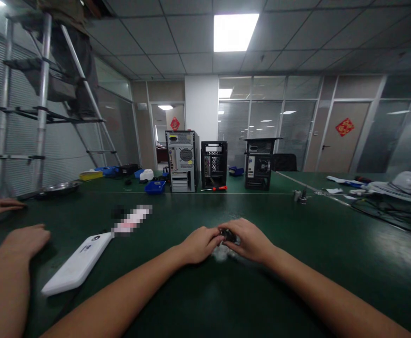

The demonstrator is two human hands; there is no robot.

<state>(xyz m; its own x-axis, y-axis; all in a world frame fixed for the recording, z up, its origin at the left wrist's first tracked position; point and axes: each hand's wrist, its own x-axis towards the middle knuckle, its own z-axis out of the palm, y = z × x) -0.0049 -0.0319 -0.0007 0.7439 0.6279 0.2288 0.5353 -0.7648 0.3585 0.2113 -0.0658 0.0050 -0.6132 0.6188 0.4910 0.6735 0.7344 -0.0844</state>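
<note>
From my seat behind the head camera, I have both hands out in front of me over the green desk [170, 305]. My right hand [251, 240] has its grip curled around a small dark piece [228, 234], thumb and fingers on either side. My left hand [200, 245] meets it there, its grip pinched on the near-left edge of the same piece, so the piece sits between my two sets of fingertips, low over the desk. Something pale and translucent [221, 253] shows just beneath; I can't make out what it is.

Well to my left lies a white slab-shaped device [77, 267], and beyond it a co-worker's hand [26, 240] rests on the desk. Across from me stand a tall computer case [182, 162], a middle case [214, 164] with a red-handled screwdriver [219, 188] just in front, and a right-hand case [259, 164]. A blue tray [155, 187] sits beside the tall one.
</note>
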